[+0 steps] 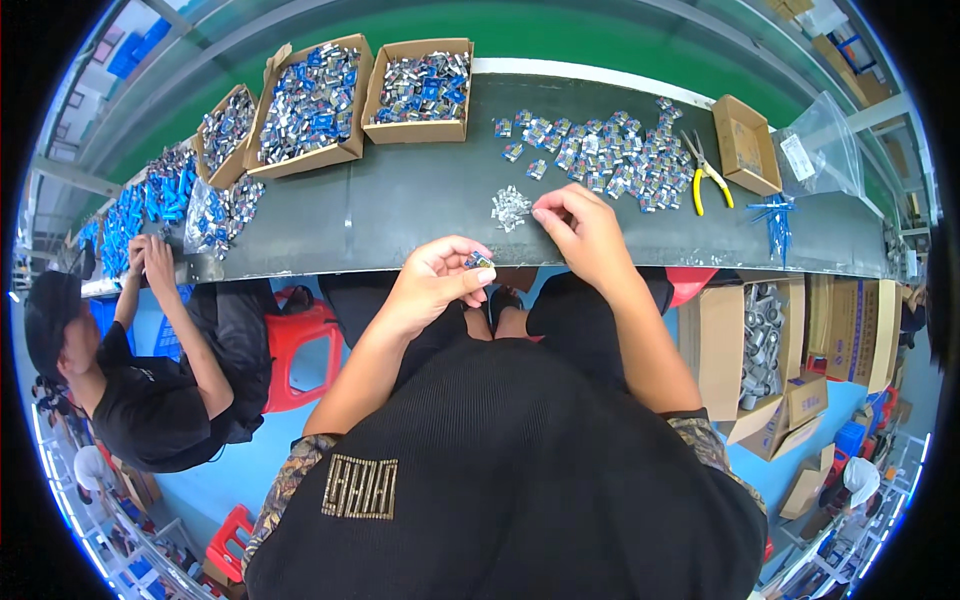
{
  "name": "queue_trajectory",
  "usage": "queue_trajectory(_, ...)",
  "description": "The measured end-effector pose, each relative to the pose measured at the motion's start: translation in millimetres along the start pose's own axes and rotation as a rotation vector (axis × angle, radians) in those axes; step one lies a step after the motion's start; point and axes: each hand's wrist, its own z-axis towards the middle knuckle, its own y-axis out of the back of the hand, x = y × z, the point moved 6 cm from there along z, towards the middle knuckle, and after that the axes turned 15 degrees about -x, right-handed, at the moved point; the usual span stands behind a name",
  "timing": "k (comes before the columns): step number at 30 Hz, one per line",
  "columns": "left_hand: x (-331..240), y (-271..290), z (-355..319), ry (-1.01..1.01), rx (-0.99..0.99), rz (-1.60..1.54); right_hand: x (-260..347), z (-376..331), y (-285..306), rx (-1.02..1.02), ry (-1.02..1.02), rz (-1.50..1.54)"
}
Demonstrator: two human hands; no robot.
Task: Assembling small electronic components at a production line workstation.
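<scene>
Blue-and-silver component [480, 261] sits pinched between thumb and fingers of the left hand [437, 278], at the near edge of the dark worktable [340, 215]; the fingers hide part of it. At its one o'clock lies a heap of tiny silvery pieces [510, 208]. The right hand [590, 238] is at two, thumb and forefinger drawn close beside the heap; whether they grip anything, I cannot tell. Farther toward two o'clock, similar components [620, 155] spread out, then yellow-handled pliers [698, 192] stand between them and a small open carton [748, 145], with a clear plastic bag [842, 150] beyond. At eleven, a filled carton [415, 131]; at nine, a co-worker's hands [158, 262]. Print on the bag's white label [797, 157] is too small to read.
</scene>
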Motion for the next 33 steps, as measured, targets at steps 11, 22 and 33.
queue_trajectory(11, -11, -17, -12, 0.046, -0.083, -0.087, 20, -61, -17, 0.008, -0.780, 0.978)
queue_trajectory(22, -11, -30, -25, -0.212, -0.198, -0.125, 27, -68, -28, 0.216, -1.083, 1.291)
queue_trajectory(33, -13, -32, -28, -0.259, -0.188, -0.064, 26, -69, -25, 0.215, -1.058, 1.264)
